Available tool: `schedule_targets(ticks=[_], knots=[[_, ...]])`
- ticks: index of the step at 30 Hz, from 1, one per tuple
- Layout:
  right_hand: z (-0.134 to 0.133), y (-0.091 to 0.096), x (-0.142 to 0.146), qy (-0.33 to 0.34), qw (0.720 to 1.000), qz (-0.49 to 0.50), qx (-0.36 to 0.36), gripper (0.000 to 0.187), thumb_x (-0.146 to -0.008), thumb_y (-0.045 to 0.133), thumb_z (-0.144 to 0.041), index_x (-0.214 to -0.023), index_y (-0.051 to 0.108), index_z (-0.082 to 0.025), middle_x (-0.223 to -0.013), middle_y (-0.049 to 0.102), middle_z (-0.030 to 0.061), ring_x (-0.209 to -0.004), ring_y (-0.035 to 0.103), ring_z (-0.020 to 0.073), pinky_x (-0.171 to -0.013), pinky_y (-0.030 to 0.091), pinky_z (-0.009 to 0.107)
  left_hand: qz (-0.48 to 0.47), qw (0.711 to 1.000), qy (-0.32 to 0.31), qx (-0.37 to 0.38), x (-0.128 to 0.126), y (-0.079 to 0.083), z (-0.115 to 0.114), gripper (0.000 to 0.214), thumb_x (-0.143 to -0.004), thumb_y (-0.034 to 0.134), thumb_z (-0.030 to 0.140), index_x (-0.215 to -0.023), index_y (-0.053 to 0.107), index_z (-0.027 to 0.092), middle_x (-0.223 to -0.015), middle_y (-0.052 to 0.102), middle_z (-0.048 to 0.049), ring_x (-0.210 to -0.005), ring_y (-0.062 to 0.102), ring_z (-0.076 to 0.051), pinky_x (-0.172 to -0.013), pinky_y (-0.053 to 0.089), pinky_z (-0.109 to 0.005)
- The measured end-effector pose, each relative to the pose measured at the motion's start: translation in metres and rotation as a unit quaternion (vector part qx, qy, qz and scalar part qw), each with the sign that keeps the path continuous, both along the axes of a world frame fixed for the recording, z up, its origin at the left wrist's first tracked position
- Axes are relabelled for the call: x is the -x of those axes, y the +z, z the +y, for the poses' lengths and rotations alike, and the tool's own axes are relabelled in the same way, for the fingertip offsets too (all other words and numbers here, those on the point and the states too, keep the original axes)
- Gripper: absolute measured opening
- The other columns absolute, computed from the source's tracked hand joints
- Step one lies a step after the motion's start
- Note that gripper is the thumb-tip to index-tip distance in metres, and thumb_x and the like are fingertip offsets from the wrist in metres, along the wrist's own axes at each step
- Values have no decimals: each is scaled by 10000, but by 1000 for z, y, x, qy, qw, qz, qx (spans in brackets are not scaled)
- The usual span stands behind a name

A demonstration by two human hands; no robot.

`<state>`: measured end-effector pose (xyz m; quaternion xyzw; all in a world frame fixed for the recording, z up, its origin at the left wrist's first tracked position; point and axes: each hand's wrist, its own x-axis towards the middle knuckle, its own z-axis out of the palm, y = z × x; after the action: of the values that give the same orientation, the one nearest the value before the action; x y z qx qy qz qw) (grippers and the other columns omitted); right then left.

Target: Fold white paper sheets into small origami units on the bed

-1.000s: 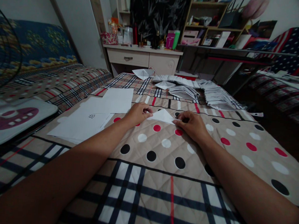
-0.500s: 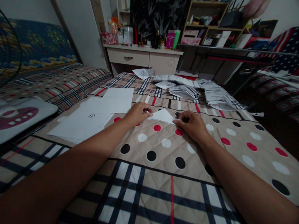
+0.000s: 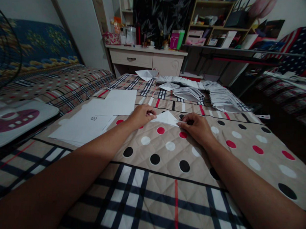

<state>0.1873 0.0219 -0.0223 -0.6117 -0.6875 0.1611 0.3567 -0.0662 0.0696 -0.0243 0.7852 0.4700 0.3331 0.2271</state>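
Note:
A small piece of white paper folded into a triangle (image 3: 167, 118) lies on the patterned bedspread, its peak pointing away from me. At its left corner, my left hand (image 3: 143, 115) pinches the paper between thumb and fingers. My right hand (image 3: 196, 126) grips the opposite corner the same way, with its other fingers curled. Left of my hands are flat white sheets (image 3: 121, 103), overlapping; one sheet (image 3: 81, 126) bears a small dark drawing or writing. Beyond my hands, several folded white paper pieces (image 3: 188, 93) lie in rows.
More folded papers (image 3: 223, 97) stand packed at the bed's far right. One folded piece (image 3: 146, 74) lies near the far edge. A white object with a purple patch (image 3: 14, 121) is at the left. Past the bed stands a white dresser (image 3: 145, 59) with bottles.

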Motion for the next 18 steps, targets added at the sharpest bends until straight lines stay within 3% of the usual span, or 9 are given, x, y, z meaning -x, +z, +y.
schedule_targets(ticks=[18], knots=[[-1, 1, 0, -6, 1000, -5, -1, 165, -721, 761, -317, -721, 660, -186, -774, 691, 43, -710, 628, 208, -664, 509, 365, 7, 1000, -10, -9, 2, -3, 2, 78, -775, 692, 164, -847, 724, 161, -825, 687, -22, -677, 558, -106, -640, 447, -238]])
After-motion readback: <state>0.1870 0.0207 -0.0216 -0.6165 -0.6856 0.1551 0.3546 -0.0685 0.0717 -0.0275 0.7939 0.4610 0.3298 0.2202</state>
